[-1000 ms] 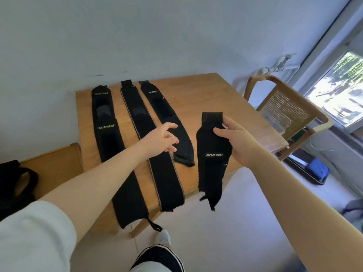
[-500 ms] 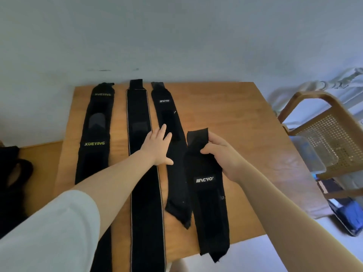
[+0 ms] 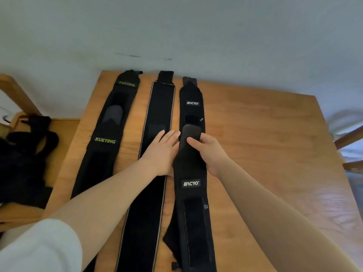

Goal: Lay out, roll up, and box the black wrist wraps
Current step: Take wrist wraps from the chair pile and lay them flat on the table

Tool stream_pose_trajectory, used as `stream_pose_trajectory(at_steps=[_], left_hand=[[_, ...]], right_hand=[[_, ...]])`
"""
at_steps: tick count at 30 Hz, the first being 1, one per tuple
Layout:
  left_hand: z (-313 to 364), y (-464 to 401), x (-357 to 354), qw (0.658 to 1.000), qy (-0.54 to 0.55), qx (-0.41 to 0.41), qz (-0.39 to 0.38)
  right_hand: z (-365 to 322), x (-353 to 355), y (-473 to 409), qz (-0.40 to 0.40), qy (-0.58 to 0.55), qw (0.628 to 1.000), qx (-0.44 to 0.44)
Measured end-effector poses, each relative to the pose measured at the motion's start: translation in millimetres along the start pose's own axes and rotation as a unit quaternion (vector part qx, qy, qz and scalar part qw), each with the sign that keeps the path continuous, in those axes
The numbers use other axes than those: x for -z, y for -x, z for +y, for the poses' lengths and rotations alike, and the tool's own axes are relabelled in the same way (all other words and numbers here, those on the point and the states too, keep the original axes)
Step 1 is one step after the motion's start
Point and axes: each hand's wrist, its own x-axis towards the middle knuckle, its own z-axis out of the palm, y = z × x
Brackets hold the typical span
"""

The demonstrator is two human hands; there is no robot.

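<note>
Right hand [image 3: 211,154] fingers clamped on 4th wrap [image 3: 193,193], left hand [image 3: 164,152] fingers straight, apart: shift right onto bare surface [image 3: 265,154], clear of 3rd wrap [image 3: 191,103], then flatten.

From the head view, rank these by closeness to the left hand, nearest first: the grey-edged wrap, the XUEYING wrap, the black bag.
1. Grey-edged wrap: middle strip on the table; the left hand lies flat on it.
2. XUEYING wrap: next strip to the left, apart from the hand.
3. Black bag: off the table, far left.
</note>
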Motion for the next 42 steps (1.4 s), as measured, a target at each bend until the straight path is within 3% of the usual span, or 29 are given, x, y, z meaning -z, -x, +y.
stream_pose_trajectory(at_steps=[7,17,23,26,30,34,39,42], left_hand=[[1,1,9,1.000,0.023,-0.002,-0.014],[-3,-3,15,0.999,0.019,-0.007,-0.036],[-2,-3,14,0.999,0.022,-0.004,-0.031],[-3,-2,12,0.999,0.019,-0.006,-0.034],[2,3,16,0.999,-0.016,-0.002,-0.032],[9,20,13,0.999,0.005,0.025,-0.022],[14,59,7,0.995,0.029,-0.041,0.087],[20,88,-1,0.989,0.069,-0.120,0.059]], right_hand=[[6,-6,-33,0.152,0.142,0.977,0.047],[7,0,-43,0.190,0.205,0.960,0.021],[3,-7,-45,0.199,0.370,0.908,-0.008],[0,-2,-49,0.231,0.368,0.899,-0.057],[-7,-3,-48,0.230,0.365,0.900,-0.068],[9,3,-4,0.230,0.205,0.951,-0.004],[79,28,92,0.143,0.337,0.927,-0.077],[110,21,125,0.117,0.358,0.919,-0.120]])
